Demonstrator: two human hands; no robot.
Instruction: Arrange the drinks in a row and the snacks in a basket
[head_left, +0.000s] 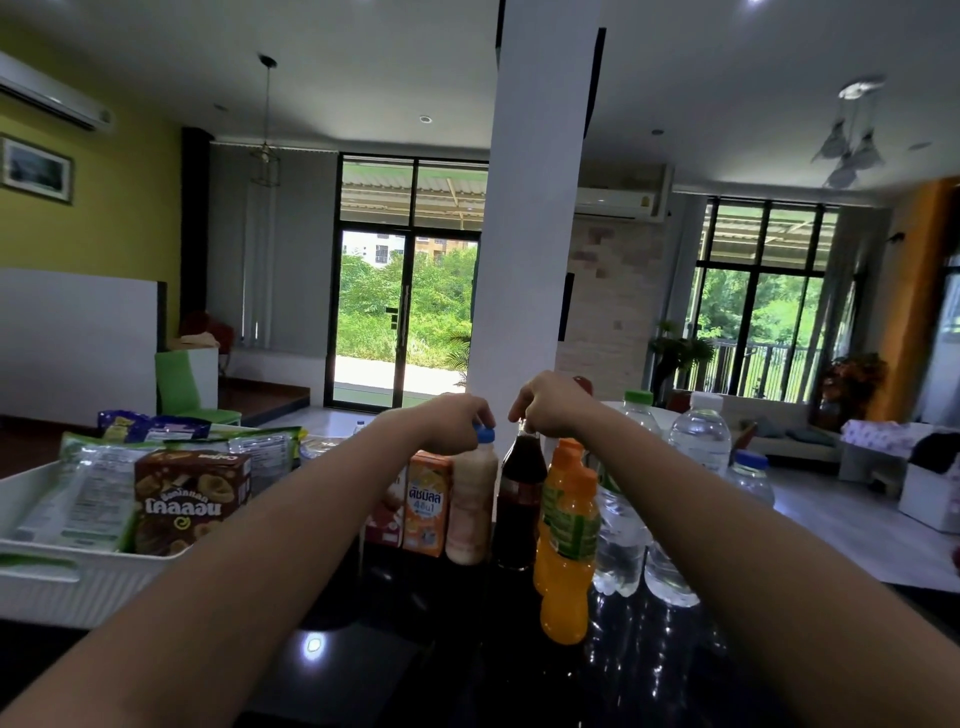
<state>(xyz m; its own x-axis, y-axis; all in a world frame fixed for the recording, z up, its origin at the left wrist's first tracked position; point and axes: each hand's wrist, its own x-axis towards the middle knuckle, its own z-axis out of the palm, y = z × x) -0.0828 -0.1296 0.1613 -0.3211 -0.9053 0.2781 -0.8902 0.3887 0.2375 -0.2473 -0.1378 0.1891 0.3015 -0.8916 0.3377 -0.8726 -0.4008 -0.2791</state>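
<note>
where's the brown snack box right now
Head view, left side: the brown snack box stands upright in the white basket, near its right end, in front of the snack bags and left of the orange carton.

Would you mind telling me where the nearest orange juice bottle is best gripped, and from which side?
Probably its orange cap and neck, from above. The nearest orange juice bottle stands upright, with the dark soda bottle close on one side and a water bottle on the other, so its body offers little finger room; only its top and near face are free.
</note>
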